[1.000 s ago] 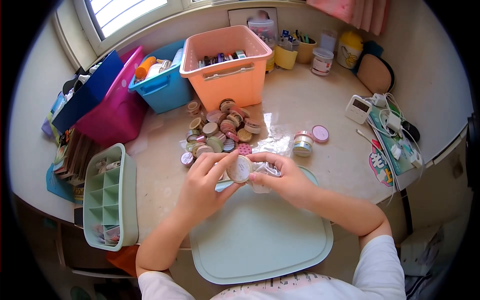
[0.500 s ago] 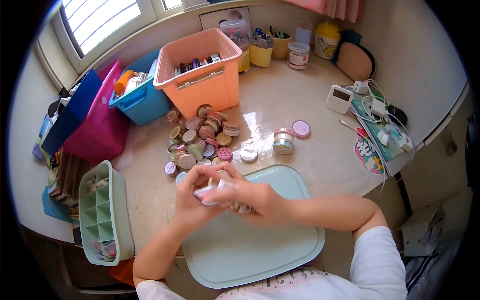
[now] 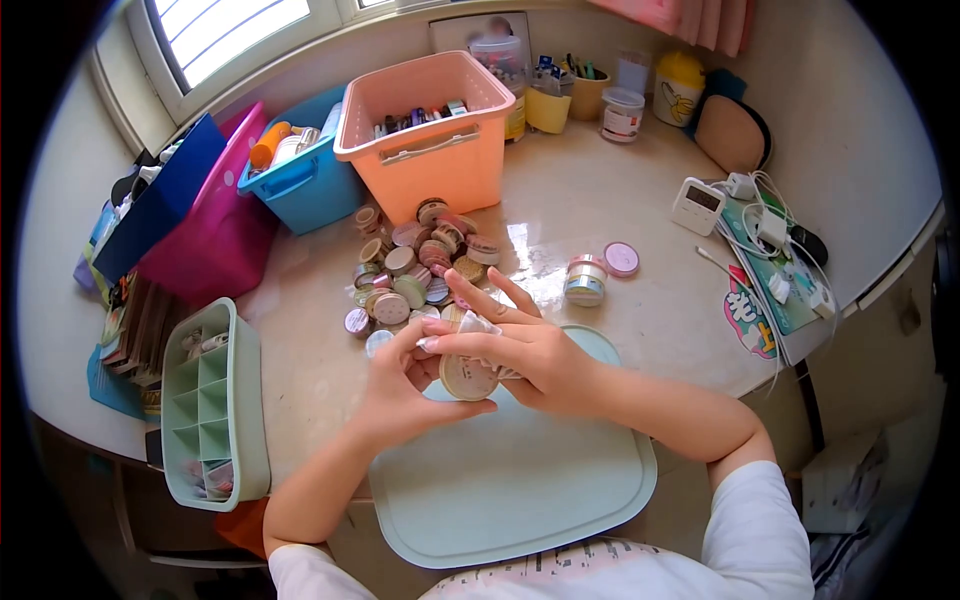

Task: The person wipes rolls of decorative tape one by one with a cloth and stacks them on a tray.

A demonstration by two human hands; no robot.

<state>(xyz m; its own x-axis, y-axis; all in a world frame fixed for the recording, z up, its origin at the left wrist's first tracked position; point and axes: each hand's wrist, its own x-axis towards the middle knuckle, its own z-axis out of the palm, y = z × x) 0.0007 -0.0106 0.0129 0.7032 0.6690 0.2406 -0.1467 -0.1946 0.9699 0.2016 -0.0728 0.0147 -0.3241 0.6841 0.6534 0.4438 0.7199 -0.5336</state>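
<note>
A round cream-coloured roll of tape [image 3: 469,378] stands on edge between my two hands, its flat face towards me. My left hand [image 3: 400,385] grips it, thumb stretched along the lower edge. Against its upper right side, my right hand [image 3: 550,365] presses a crumpled white tissue [image 3: 480,325], with two fingers raised. More white material shows beneath the right fingers. Both hands hover over the far edge of a pale green lid [image 3: 520,480]. Just beyond lies a heap of tape rolls [image 3: 410,265]. To the right stands a short stack of rolls [image 3: 585,283].
A pink roll [image 3: 621,260] lies beside the stack. Left is a divided green box [image 3: 240,400]. Behind stand an orange bin [image 3: 430,165], a blue bin [image 3: 310,190] and a magenta bin [image 3: 225,235]. A white timer [image 3: 698,206] and cables lie at right.
My right hand has opened out its upper fingers and shifted right; the roll's face now shows. My left thumb has swung below the roll. The view has turned slightly left.
</note>
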